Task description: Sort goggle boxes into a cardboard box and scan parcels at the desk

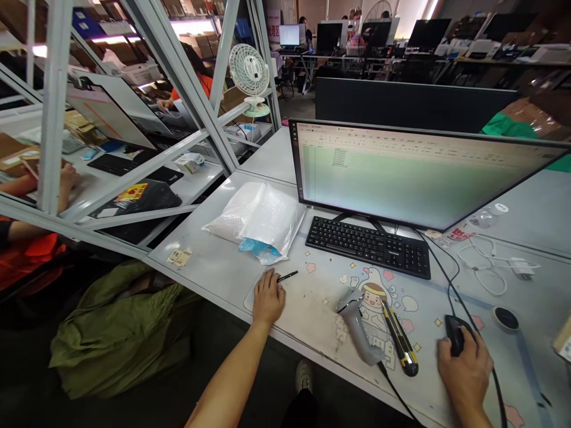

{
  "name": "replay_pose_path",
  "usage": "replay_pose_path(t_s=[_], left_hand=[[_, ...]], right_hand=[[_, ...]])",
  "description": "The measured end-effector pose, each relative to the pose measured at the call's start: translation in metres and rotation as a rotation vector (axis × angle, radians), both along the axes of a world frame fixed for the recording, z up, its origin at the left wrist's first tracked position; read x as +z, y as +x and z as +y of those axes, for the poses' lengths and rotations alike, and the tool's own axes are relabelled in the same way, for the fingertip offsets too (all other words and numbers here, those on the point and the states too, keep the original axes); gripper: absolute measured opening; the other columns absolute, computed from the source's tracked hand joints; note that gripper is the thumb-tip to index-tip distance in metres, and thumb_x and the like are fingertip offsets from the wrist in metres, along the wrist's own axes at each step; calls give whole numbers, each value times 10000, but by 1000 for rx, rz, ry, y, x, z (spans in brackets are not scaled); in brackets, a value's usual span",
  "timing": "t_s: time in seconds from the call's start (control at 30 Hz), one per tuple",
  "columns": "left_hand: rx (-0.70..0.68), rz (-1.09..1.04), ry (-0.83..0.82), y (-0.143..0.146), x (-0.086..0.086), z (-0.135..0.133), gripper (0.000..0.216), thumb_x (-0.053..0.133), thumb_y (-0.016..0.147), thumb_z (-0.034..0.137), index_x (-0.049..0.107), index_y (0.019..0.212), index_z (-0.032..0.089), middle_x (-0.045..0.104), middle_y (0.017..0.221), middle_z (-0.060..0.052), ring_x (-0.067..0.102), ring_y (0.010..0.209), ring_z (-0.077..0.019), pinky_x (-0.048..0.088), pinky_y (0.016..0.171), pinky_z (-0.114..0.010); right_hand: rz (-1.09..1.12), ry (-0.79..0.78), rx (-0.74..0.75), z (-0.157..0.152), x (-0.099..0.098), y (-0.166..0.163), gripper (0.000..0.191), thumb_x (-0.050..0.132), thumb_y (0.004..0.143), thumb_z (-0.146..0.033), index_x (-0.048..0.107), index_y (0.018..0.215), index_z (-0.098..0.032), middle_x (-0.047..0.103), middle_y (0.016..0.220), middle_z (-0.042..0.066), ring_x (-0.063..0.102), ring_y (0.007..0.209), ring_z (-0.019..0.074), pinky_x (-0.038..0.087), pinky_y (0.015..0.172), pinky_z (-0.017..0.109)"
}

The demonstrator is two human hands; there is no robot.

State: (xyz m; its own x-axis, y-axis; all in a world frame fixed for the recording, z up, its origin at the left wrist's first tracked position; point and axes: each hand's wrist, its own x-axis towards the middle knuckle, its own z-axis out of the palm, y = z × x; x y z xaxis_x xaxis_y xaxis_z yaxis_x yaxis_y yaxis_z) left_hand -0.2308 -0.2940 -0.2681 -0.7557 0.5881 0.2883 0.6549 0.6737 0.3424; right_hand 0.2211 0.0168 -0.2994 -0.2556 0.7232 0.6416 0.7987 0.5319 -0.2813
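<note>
My left hand [268, 295] rests on the near edge of the printed desk mat [312, 297], fingers curled loosely, just beside a black pen [288, 276] it does not hold. My right hand [464, 365] covers a black wired mouse [455, 334] at the right. Between the hands lie a grey barcode scanner [357, 324] and a yellow-and-black utility knife [400, 340]. A black keyboard [368, 245] sits before a wide monitor [414, 172] showing a spreadsheet. A white padded mailer bag [259, 217] with something blue lies to the left.
A grey metal shelf frame [178, 77] stands at the left, with another person's arm [27, 184] beyond it. A small white fan [250, 74] sits at the back. A white cable [491, 261], a tape roll [505, 318] and an olive bag [116, 327] are nearby.
</note>
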Motion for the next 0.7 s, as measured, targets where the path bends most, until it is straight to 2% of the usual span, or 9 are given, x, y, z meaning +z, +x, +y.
replay_pose_path(t_s=[0.23, 0.7], left_hand=[[-2, -14, 11, 0, 0, 0, 390, 466, 1013, 222, 665, 1347, 188, 613, 1569, -160, 531, 1488, -351, 442, 1201, -540], [-3, -12, 5, 0, 2, -1, 389, 464, 1009, 219, 659, 1344, 184, 614, 1563, -164, 549, 1465, -351, 447, 1197, -547]], right_hand=[[20, -8, 6, -1, 5, -2, 664, 615, 923, -381, 602, 1470, -6, 592, 1464, 322, 593, 1335, 478, 473, 1119, 619], [24, -24, 2, -1, 2, 0, 679, 645, 897, -354, 602, 1490, -26, 579, 1491, 317, 589, 1328, 517, 480, 1100, 673]])
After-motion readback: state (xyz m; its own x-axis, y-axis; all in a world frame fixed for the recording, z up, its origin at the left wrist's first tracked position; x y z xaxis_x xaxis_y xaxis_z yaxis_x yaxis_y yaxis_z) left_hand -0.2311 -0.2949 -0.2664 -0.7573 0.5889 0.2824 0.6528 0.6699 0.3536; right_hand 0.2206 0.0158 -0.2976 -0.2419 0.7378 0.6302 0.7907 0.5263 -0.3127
